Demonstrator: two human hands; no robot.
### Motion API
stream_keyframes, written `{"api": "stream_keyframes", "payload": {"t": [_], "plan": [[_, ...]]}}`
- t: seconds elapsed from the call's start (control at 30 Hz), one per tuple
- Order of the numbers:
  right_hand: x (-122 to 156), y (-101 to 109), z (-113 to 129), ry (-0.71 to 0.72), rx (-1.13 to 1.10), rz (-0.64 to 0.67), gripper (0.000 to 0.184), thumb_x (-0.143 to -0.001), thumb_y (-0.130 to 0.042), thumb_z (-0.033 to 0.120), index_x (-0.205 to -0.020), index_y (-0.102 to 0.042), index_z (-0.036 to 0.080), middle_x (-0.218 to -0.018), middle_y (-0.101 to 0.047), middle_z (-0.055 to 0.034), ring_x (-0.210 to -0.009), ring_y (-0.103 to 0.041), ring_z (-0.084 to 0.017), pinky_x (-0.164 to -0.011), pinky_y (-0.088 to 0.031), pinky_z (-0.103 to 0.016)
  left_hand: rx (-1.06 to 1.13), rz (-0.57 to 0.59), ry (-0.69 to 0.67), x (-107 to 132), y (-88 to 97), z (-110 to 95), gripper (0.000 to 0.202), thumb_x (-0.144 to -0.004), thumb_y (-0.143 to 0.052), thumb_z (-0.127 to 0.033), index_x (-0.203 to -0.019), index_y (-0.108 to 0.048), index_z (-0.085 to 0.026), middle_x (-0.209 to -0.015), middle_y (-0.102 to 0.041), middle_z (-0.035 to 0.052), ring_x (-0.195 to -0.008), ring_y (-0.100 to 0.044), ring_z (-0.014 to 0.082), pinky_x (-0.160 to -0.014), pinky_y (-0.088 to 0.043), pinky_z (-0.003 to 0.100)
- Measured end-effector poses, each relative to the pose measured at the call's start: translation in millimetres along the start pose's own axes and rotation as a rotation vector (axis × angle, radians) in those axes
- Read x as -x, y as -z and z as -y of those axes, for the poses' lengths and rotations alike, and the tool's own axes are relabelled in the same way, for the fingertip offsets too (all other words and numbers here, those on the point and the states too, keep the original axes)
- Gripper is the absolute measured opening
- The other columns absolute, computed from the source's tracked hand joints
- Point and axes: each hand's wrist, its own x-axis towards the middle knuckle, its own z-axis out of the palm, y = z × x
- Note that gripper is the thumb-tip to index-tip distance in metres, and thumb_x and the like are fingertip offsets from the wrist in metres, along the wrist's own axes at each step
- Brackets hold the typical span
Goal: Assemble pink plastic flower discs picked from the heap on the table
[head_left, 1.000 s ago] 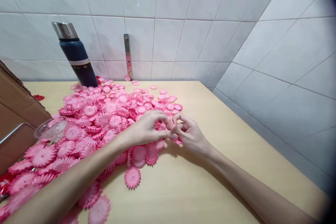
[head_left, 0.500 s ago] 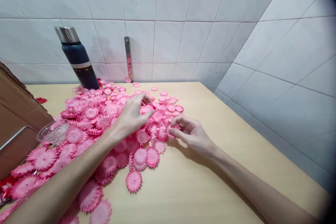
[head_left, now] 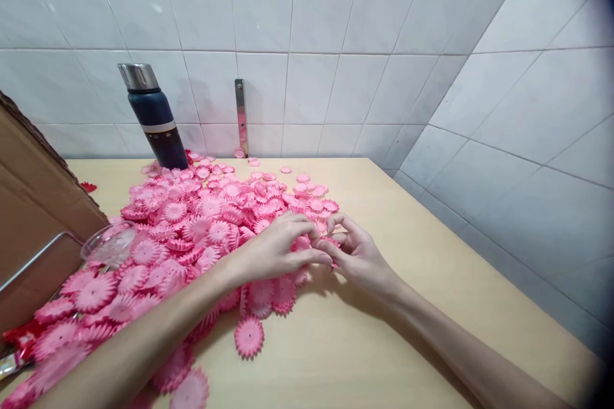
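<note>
Many pink, frilly-edged paper flower discs with small centre holes lie in a broad heap [head_left: 211, 208] on the table. My right hand [head_left: 362, 259] is at the heap's right edge, its thumb and fingers closed on a pink paper flower [head_left: 336, 241]. Fingertips of my left hand [head_left: 278, 249] meet the right thumb there. The left thumb and fingers curl toward each other, and what they pinch, if anything, is hidden. One single flower disc [head_left: 249, 336] lies flat in front of the heap.
A dark blue bottle [head_left: 160, 128] with a steel cap stands behind the heap. At left are a cardboard box [head_left: 43, 204], a clear plastic lid or dish [head_left: 109, 245] and a red wrapper [head_left: 23, 337]. White tiled walls [head_left: 311, 89] border the wooden table [head_left: 412, 230].
My left hand has come from over the heap, right and nearer, to meet my right hand. The right hand has shifted slightly nearer and keeps its pink flower. The view has tilted a little.
</note>
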Motion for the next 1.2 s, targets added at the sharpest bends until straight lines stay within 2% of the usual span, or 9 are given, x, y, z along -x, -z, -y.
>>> {"api": "stream_keyframes", "payload": {"t": [0.17,0.33,0.47,0.53,0.63,0.73,0.8,0.97,1.2], "plan": [[-1,4,-5,-0.006,0.028,0.035,0.024,-0.088,-0.059,0.038,-0.086,-0.042,0.02,-0.055,-0.052,0.0067,-0.046,-0.041,-0.005,-0.044,-0.029,-0.017,-0.017,0.005,-0.001,-1,-3.0,-3,0.014,-0.09,-0.05,-0.023,-0.082,-0.058,-0.015,-0.089,-0.059,0.004,-0.088,-0.053,0.0162,-0.081,-0.039,0.028],[-1,5,2,0.0,0.048,-0.038,0.028,-0.082,-0.066,0.034,-0.083,-0.042,0.02,-0.053,-0.048,0.0083,-0.045,-0.038,-0.005,-0.043,-0.028,-0.018,-0.056,-0.207,0.214,-3,4.3,-1,0.019,-0.085,-0.052,-0.025,-0.07,-0.055,-0.015,-0.081,-0.058,0.0037,-0.082,-0.052,0.0175,-0.074,-0.039,0.03],[-1,4,5,-0.026,0.092,-0.042,0.028,-0.081,-0.068,0.032,-0.083,-0.043,0.02,-0.054,-0.048,0.0074,-0.047,-0.039,-0.006,-0.045,-0.03,-0.019,-0.125,-0.391,0.277,-4,16.3,8,0.022,-0.088,-0.044,-0.026,-0.071,-0.052,-0.015,-0.076,-0.058,0.0034,-0.07,-0.051,0.0161,-0.066,-0.039,0.03],[-1,2,5,-0.021,0.094,-0.038,0.025,-0.081,-0.068,0.031,-0.085,-0.046,0.02,-0.059,-0.052,0.0055,-0.052,-0.046,-0.007,-0.049,-0.035,-0.02,-0.138,-0.431,0.297,-4,23.1,12,0.023,-0.087,-0.047,-0.03,-0.069,-0.052,-0.016,-0.072,-0.059,0.0027,-0.068,-0.053,0.0159,-0.065,-0.039,0.03],[-2,0,6,0.023,0.09,-0.039,0.022,-0.079,-0.069,0.03,-0.085,-0.051,0.019,-0.072,-0.058,0.0009,-0.065,-0.055,-0.01,-0.058,-0.043,-0.024,-0.172,-0.415,0.33,-2,30.1,16,0.024,-0.08,-0.058,-0.037,-0.07,-0.053,-0.016,-0.073,-0.061,0.0023,-0.068,-0.054,0.0167,-0.064,-0.039,0.03],[-2,-1,7,0.025,0.09,-0.045,0.023,-0.078,-0.07,0.031,-0.084,-0.052,0.018,-0.077,-0.058,-0.0003,-0.067,-0.056,-0.011,-0.06,-0.045,-0.025,-0.261,-0.395,0.332,-1,30.5,16,0.026,-0.075,-0.065,-0.04,-0.074,-0.053,-0.017,-0.077,-0.061,0.0033,-0.074,-0.053,0.0193,-0.066,-0.038,0.032],[-2,-2,6,0.002,0.085,-0.07,0.026,-0.077,-0.071,0.031,-0.087,-0.051,0.018,-0.073,-0.056,0.0018,-0.062,-0.053,-0.009,-0.056,-0.044,-0.023,-0.181,-0.351,0.288,-1,27.0,13,0.029,-0.075,-0.067,-0.042,-0.076,-0.053,-0.017,-0.08,-0.06,0.003,-0.076,-0.053,0.0186,-0.067,-0.039,0.031],[-2,-4,5,0.014,0.005,-0.101,0.037,-0.074,-0.075,0.031,-0.087,-0.042,0.02,-0.066,-0.048,0.0072,-0.055,-0.051,-0.006,-0.05,-0.041,-0.019,0.143,-0.129,0.112,-2,10.2,4,0.028,-0.078,-0.067,-0.043,-0.08,-0.061,-0.016,-0.081,-0.064,0.0018,-0.075,-0.057,0.0145,-0.066,-0.043,0.026],[-2,-2,-1,0.027,0.041,-0.064,0.032,-0.082,-0.066,0.035,-0.078,-0.038,0.02,-0.052,-0.046,0.0096,-0.04,-0.04,-0.003,-0.039,-0.033,-0.015,0.215,-0.081,0.083,-3,2.0,-2,0.027,-0.08,-0.065,-0.042,-0.078,-0.067,-0.014,-0.078,-0.067,0.0028,-0.072,-0.059,0.0132,-0.066,-0.043,0.024]]}}
